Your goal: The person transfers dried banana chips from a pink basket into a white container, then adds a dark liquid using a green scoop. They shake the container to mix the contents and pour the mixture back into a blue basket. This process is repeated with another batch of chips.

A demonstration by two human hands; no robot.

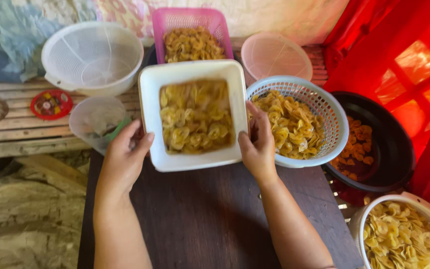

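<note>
A dark brown wooden table fills the lower middle of the view. Behind it runs a bench of pale, weathered wooden planks, laid side by side with narrow gaps between them. At the top, a cloth with a faded blue and pink pattern hangs or lies bunched against the back. To the right, a bright red sheet glows orange where daylight shines through it, tinting that side. At lower left, a crumpled tan tarp covers the ground beside the table.
</note>
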